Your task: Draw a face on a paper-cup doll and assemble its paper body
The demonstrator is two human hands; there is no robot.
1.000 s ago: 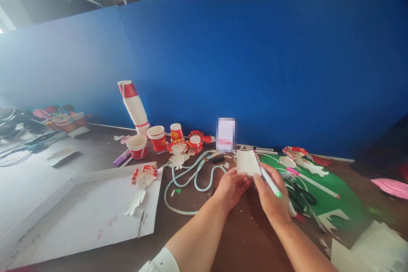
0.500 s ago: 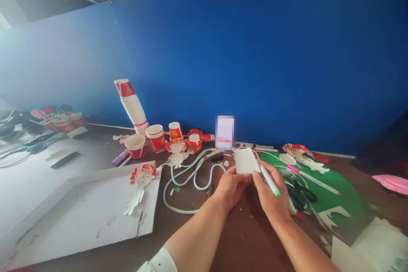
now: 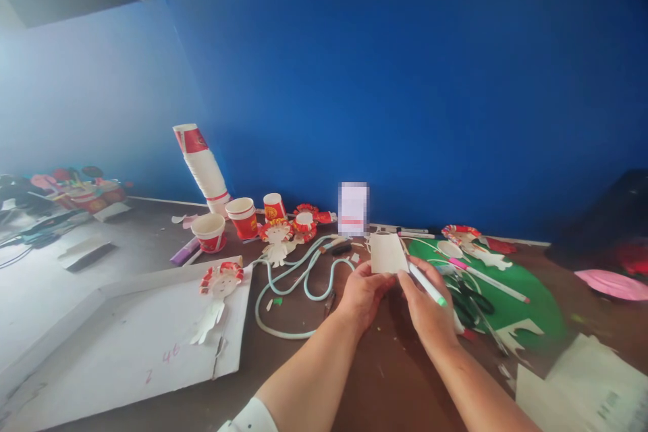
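A small white piece of paper (image 3: 389, 254) stands tilted up between my two hands. My left hand (image 3: 365, 293) is closed on its lower left edge. With my right hand (image 3: 429, 310) I grip a white marker pen (image 3: 426, 283) with a green end, its thumb also pressing the paper's lower right corner. Just beyond the right hand lie black-handled scissors (image 3: 473, 300) on a green round sheet (image 3: 536, 310), beside a pink-capped marker (image 3: 489, 279). A pale blue cable (image 3: 268, 327) loops to the left of my hands.
Paper figures with red frilled heads lie about, one (image 3: 219, 287) on a white box lid (image 3: 126, 344). Red-and-white paper cups (image 3: 208, 233) and a leaning cup stack (image 3: 205, 172) stand by the blue partition (image 3: 354, 81). Paper sheets (image 3: 582, 385) lie at front right.
The whole view has shifted slightly, so things appear a little further left. Both hands keep the same hold on the paper and the marker pen.
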